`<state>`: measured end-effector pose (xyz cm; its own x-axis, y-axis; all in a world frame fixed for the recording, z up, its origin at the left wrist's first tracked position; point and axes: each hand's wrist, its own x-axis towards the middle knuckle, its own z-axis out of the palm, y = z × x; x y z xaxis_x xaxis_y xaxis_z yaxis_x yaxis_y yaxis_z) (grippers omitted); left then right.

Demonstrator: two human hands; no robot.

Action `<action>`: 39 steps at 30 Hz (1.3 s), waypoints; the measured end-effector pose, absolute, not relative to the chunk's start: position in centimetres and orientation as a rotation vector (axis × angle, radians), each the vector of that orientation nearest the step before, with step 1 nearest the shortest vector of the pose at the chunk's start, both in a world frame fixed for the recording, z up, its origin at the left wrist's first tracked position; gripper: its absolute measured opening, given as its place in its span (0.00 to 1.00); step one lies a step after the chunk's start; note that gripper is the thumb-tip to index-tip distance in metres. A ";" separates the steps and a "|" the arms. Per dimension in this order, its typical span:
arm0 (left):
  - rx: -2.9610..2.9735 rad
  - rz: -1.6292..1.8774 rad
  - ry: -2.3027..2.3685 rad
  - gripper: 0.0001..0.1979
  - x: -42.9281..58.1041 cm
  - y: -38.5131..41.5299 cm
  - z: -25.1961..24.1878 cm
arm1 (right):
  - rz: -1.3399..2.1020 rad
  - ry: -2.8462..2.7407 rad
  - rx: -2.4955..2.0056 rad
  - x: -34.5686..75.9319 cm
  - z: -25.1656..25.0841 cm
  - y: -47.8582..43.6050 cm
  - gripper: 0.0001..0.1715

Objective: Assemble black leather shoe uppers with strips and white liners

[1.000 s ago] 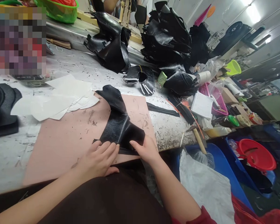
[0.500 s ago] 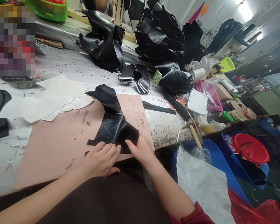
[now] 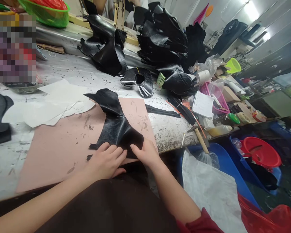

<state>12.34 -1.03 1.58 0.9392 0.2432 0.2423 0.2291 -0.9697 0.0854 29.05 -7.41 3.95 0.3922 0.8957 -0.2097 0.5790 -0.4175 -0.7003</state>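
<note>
On the table, a pink board reaches the near edge and leaves room leftward. The black leather piece lies on it; its cross seam looks joined, its near edge unfinished. The right hand pinches its corner; the left hand covers that edge, whether gripping I cannot tell.

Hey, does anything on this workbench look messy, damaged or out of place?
Yes, mildly. Dark flecks litter the white tabletop, its front edge beside the pink board looks worn, and a wooden-handled tool seems to overhang that edge. The shiny black piece that the left hand and right hand touch shows no obvious damage.
</note>
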 end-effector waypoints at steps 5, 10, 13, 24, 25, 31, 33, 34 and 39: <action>2.150 0.294 0.800 0.17 10.2 -1.3 2.3 | 1.104 -0.764 -1.741 28.7 3.6 -7.9 0.17; 1.007 0.136 0.852 0.19 10.6 -2.4 3.1 | 1.188 -0.557 -1.403 27.1 3.0 -8.3 0.20; 0.820 0.360 0.965 0.17 11.7 -2.9 3.8 | 1.288 -0.533 -1.353 26.4 2.8 -8.6 0.21; 0.970 0.435 1.168 0.17 13.0 -3.9 3.4 | 1.260 -0.572 -1.290 26.4 1.9 -9.7 0.18; 0.969 0.441 1.167 0.17 13.1 -4.0 3.4 | 1.246 -0.586 -1.298 26.4 1.8 -9.7 0.18; 0.973 0.482 1.163 0.19 13.5 -4.2 3.2 | 1.128 -0.692 -1.396 26.2 2.1 -9.7 0.14; 0.985 0.493 1.151 0.21 13.5 -4.1 3.0 | 1.058 -0.735 -1.423 26.1 2.4 -9.6 0.14; 1.009 0.505 1.150 0.22 13.4 -4.1 2.9 | 1.034 -0.750 -1.433 26.1 2.6 -9.6 0.14; 1.163 0.550 1.214 0.15 13.2 -4.2 3.2 | 1.055 -0.797 -1.413 26.0 3.2 -9.5 0.12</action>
